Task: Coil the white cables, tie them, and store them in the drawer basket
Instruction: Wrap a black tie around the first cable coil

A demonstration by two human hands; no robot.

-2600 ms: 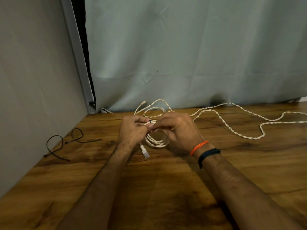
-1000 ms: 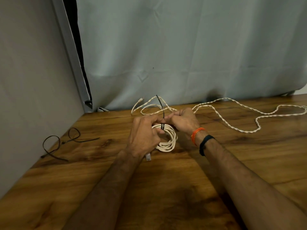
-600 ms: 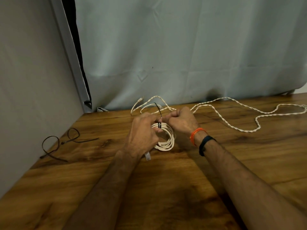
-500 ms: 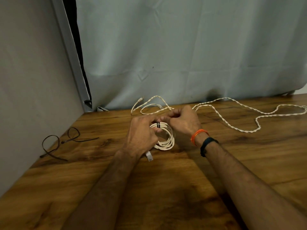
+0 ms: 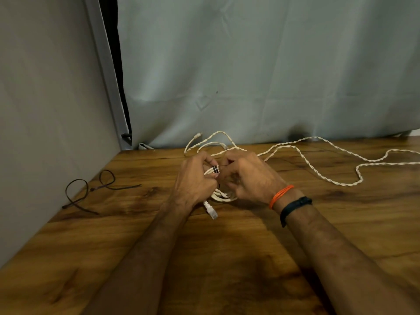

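Note:
A coiled white cable (image 5: pixel 221 194) lies on the wooden table (image 5: pixel 227 258) between my hands, with its plug (image 5: pixel 211 210) sticking out toward me. A black tie (image 5: pixel 216 169) is wrapped twice round the top of the coil. My left hand (image 5: pixel 194 180) grips the coil's left side, fingers curled over it beside the tie. My right hand (image 5: pixel 247 178) is curled over the coil's right side, fingertips at the tie; the tie's loose end is hidden. A second, twisted white cable (image 5: pixel 318 160) trails loose across the table to the right and behind my hands.
Two dark looped ties (image 5: pixel 91 189) lie on the table at the left, near a grey side panel (image 5: pixel 45 133). A pale curtain (image 5: pixel 250 76) hangs along the table's back edge. No drawer or basket is in view.
The tie's black tail, which stood up above the coil a second ago, no longer shows. My right hand has dropped lower over the coil. The coil stays in place.

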